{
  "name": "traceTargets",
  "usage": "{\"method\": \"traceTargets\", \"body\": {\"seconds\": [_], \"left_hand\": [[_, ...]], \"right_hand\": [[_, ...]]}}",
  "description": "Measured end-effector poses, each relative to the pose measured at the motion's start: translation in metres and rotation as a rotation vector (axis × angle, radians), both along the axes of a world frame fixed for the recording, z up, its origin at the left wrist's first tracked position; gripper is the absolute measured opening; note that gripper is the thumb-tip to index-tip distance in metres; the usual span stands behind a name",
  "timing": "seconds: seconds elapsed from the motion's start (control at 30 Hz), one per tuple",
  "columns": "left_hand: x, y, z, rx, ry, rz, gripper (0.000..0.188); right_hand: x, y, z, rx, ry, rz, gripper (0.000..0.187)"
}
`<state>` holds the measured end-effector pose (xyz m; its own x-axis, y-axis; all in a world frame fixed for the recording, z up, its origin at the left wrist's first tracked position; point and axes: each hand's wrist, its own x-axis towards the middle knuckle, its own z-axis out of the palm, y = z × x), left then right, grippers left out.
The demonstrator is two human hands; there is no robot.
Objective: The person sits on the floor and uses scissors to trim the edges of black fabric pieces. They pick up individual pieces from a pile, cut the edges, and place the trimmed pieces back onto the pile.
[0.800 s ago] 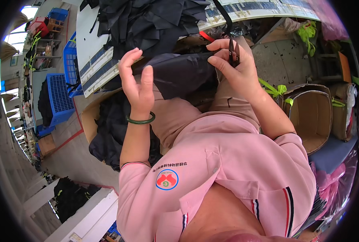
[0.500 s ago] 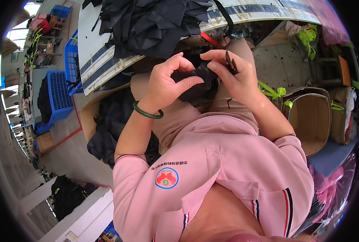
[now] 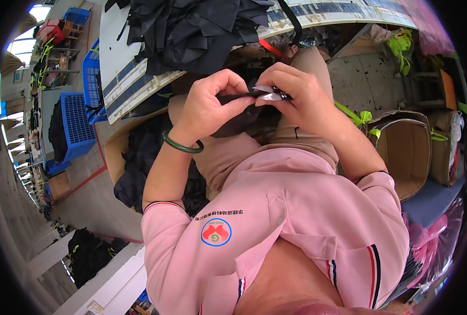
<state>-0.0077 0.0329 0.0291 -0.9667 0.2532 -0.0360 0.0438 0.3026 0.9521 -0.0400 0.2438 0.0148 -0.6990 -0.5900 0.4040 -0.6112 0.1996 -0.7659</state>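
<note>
My left hand (image 3: 206, 105) pinches a piece of black fabric (image 3: 234, 97) between thumb and fingers above my lap. In my right hand (image 3: 303, 97) is a pair of small thread snips (image 3: 269, 96), the silvery blades apart and pointing left at the fabric's edge. Both hands nearly meet, with the blades beside my left fingertips. Part of the fabric is hidden behind my fingers. Just beyond, a heap of black fabric pieces (image 3: 191, 34) lies on the worn table and overhangs its near edge.
The table's edge (image 3: 162, 81) runs close beyond my hands. A cardboard box (image 3: 117, 142) holding black cloth stands at my left. Blue crates (image 3: 78, 123) are farther left. At my right are another cardboard box (image 3: 401, 157) and green ties (image 3: 364, 118).
The snips have swung round in my right hand, from pointing up over the fingers to pointing left at the fabric. My left hand has shifted slightly left, stretching the fabric flatter.
</note>
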Motion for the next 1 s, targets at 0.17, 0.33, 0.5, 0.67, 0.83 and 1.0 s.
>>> {"method": "traceTargets", "body": {"seconds": [0.17, 0.33, 0.5, 0.67, 0.83, 1.0], "left_hand": [[-0.003, -0.018, 0.007, -0.06, -0.002, -0.171, 0.019], [-0.009, -0.023, -0.023, 0.534, -0.204, -0.25, 0.016], [-0.006, 0.001, -0.065, 0.867, -0.617, -0.237, 0.029], [-0.004, 0.026, -0.071, 0.552, -0.273, -0.195, 0.034], [-0.009, 0.022, -0.04, 0.513, 0.079, 0.048, 0.032], [0.013, 0.022, -0.033, 0.541, 0.107, 0.013, 0.025]], "right_hand": [[-0.005, 0.007, 0.0, -0.079, -0.293, -0.018, 0.013], [-0.008, -0.004, -0.017, -0.539, -0.699, 0.324, 0.016], [-0.005, -0.015, -0.01, -0.611, -0.731, 0.396, 0.013], [-0.004, -0.017, -0.01, -0.501, -0.555, 0.306, 0.003], [-0.008, -0.007, -0.004, -0.357, -0.381, 0.043, 0.012], [-0.007, -0.011, -0.003, -0.273, -0.408, -0.008, 0.016]]}}
